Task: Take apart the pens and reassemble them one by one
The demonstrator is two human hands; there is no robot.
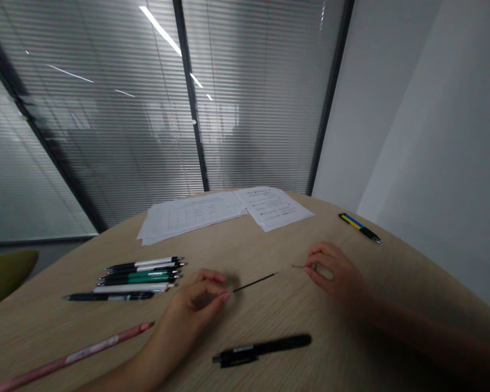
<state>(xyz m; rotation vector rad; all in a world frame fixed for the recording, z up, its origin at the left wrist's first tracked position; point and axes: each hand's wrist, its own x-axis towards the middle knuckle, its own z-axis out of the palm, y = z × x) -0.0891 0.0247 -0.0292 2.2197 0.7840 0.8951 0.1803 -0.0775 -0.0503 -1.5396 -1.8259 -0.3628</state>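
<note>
The table point(265, 250) in front of you bears papers point(191, 215) at its far side. Your left hand point(194, 302) and right hand point(337, 275) both pinch. A black pen point(269, 347) lies nearer you. Your left holds a thin dark refill point(253, 283) by one end; your right, a short thin piece point(298, 266) just beyond its tip.

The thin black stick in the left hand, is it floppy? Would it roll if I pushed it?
The thin black stick is probably fairly stiff: it looks straight while pinched at one end by the left hand. It's likely light, being so slender. On the table it might roll easily, since no clip shows on it.
</note>
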